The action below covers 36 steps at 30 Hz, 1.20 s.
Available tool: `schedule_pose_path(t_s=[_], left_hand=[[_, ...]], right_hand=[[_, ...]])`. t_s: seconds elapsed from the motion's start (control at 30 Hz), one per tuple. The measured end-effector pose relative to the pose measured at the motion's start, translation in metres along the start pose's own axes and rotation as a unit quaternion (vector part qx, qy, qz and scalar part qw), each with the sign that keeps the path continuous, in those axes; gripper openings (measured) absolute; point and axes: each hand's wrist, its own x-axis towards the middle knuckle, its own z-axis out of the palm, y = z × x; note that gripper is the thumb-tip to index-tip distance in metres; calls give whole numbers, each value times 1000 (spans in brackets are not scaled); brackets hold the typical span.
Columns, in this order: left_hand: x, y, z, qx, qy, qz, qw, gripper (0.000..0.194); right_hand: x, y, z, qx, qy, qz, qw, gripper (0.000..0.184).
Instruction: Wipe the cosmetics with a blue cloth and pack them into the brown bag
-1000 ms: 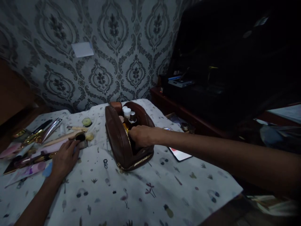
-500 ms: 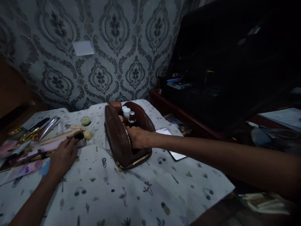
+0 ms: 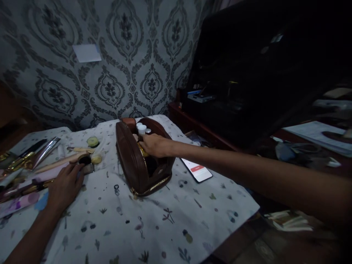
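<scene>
An unzipped brown cosmetic bag [image 3: 131, 161] stands on the patterned white cloth [image 3: 110, 227]. My right hand [image 3: 157, 145] reaches into its opening with curled fingers. The fingertips are partly hidden beside a yellow item [image 3: 142, 150], so what they grip is unclear. White-capped containers [image 3: 142, 129] and a silver-topped cap [image 3: 148, 131] stand upright just beyond the fingers. My left hand [image 3: 65, 185] lies with fingers stretched over the cosmetics at left. Its fingertips are next to a dark round jar [image 3: 84, 158] and a small clear-sided container [image 3: 88, 168].
Tubes, brushes and a silver tube [image 3: 48, 152] are piled at left. A green-lidded round pot [image 3: 92, 141] sits behind them. Right of the bag lies a lit phone [image 3: 199, 171]. A large dark panel [image 3: 247, 73] and papers [image 3: 320, 135] are farther right.
My right hand has risen and shifted toward the back of the bag, now covering most of the dark silver-topped bottle. The left hand stays on the cosmetics. The view has turned slightly right.
</scene>
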Motion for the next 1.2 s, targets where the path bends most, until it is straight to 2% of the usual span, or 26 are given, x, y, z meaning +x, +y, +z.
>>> schedule_pose_path(t_s=[0.13,0.3,0.47,0.67,0.83,0.93,1.07,1.13,1.2], left_hand=[[1,2,-2,-8,-1,2,1000,41],[1,1,0,-13,-13,-6,1000,43],[0,-1,2,-24,-5,-12,1000,41],[0,-1,2,4,-7,-5,1000,38],[-2,-1,2,7,-20,-28,999,35],[-3,0,3,-53,-14,-52,997,32],[-1,-7,0,-160,33,-107,981,30],[2,-18,-5,-169,58,-137,974,31],[4,-33,-12,-175,85,-171,966,34]], right_hand=[[1,-4,-7,-12,-32,18,999,31],[10,-3,14,-39,-73,-3,997,31],[16,-5,30,-50,-89,9,995,32],[13,-9,29,-55,-82,17,995,33],[7,-12,21,-82,-81,-20,993,27],[-2,-15,9,-113,-37,-38,992,28],[-21,-22,-8,-160,45,-25,986,34],[-34,-27,-9,-155,123,-17,980,34],[-48,-32,0,-122,223,-56,965,32]])
